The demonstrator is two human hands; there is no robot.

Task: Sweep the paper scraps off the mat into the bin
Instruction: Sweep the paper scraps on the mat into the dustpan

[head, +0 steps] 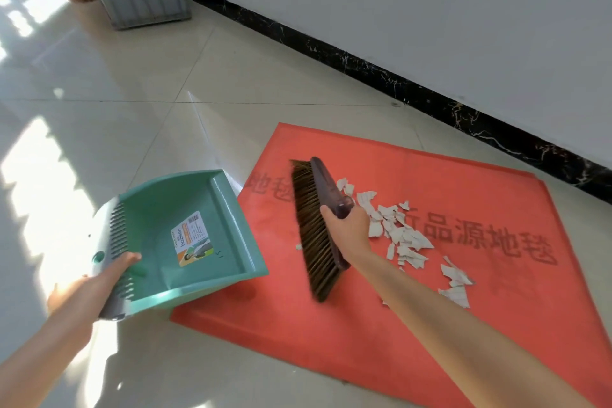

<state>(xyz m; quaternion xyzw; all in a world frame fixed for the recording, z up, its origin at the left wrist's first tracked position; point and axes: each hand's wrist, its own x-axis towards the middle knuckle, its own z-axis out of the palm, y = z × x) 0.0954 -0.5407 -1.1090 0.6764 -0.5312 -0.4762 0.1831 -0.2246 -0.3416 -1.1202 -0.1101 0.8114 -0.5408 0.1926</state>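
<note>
- Head view: red mat (pixel 414 325) on tiled floor.
- Green dustpan (pixel 185 242): my left hand (pixel 96 285) grips its rear edge, mouth overhanging the mat's edge.
- Brush (pixel 318 228): my right hand (pixel 347 225) clenches its back.
- Paper scraps (pixel 404 238): on mat, beyond the bristles, not yet gathered. Next: draw them toward the pan.

The mat (pixel 414 291) is red-orange with faded dark characters printed across it. On it lie pale grey-white paper scraps (pixel 402 235), some faintly lined. Over the mat's left half, the brush (pixel 318 228) has a dark brown-purple back and brown bristles. Overlapping the mat's left edge, the dustpan (pixel 185 238) is teal green with a grey rear and a white-and-orange label. Beyond the mat, the skirting (pixel 430 89) is black with white veining.
</note>
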